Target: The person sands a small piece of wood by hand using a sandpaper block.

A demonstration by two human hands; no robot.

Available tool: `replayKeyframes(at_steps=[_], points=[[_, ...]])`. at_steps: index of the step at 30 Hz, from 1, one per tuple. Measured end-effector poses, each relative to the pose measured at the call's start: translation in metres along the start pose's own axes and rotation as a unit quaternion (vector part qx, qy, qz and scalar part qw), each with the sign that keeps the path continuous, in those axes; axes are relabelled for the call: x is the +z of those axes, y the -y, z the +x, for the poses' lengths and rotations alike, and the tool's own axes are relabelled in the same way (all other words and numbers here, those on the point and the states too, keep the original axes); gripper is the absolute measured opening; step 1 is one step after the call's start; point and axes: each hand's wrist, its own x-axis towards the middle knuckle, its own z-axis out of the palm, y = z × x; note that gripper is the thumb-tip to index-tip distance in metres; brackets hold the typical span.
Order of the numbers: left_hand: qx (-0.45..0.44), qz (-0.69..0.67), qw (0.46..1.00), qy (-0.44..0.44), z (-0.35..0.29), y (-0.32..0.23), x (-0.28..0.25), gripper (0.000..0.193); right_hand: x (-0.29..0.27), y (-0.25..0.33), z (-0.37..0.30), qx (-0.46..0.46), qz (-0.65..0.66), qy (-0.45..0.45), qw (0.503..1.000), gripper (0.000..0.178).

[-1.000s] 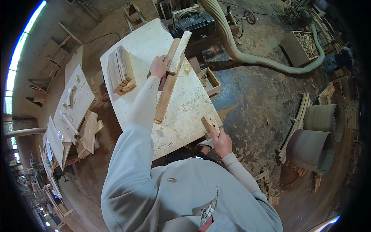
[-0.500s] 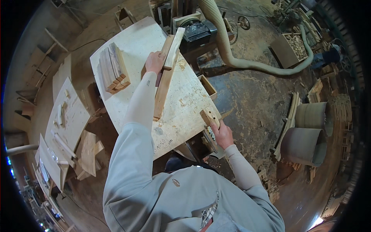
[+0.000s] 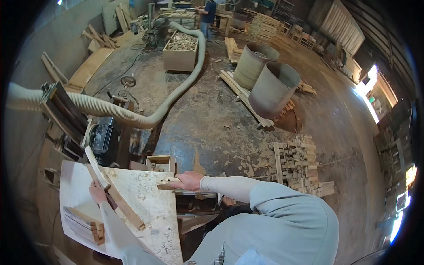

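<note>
My left hand (image 3: 98,192) is closed against the side of a long wooden board (image 3: 124,205) on the pale worktable (image 3: 154,205). A lighter, slightly curved wooden strip (image 3: 93,160) lies along the board's far part and juts past the table edge. Part of what the left fingers hold is hidden. At the table's right corner, my right hand (image 3: 191,181) grips a short wooden piece with dark holes (image 3: 166,182). Several wooden blanks (image 3: 84,225) lie stacked left of my left forearm.
A motor (image 3: 105,140) stands beyond the table, below a thick ribbed hose (image 3: 132,118). A small wooden box (image 3: 167,159) sits by the table's far edge. Two drums (image 3: 273,90), wood piles (image 3: 304,165) and a crate of offcuts (image 3: 180,62) stand on the floor. Another person (image 3: 207,17) is far off.
The view has swung to the right and up, showing more of the workshop floor. Both hands stay at the same things: the left at the board, the right on the holed wooden piece.
</note>
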Motion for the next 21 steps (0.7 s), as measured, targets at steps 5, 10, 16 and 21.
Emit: replayKeyframes(at_steps=[5, 10, 16, 21], points=[[-0.005, -0.033, 0.999, 0.016, -0.027, 0.026, 0.003, 0.043, 0.007, 0.003, -0.005, -0.014, 0.012, 0.02, 1.0, 0.076], [-0.033, -0.014, 0.999, 0.031, -0.049, -0.012, -0.005, 0.043, 0.006, -0.019, -0.015, -0.001, 0.044, 0.035, 0.998, 0.081], [-0.034, -0.008, 0.999, 0.022, -0.078, -0.018, -0.001, 0.047, -0.004, -0.033, -0.047, 0.0, -0.007, 0.016, 1.0, 0.079], [-0.046, -0.099, 0.994, 0.01, -0.102, -0.051, 0.004, 0.05, -0.017, -0.061, -0.067, 0.013, -0.014, 0.024, 1.0, 0.079]])
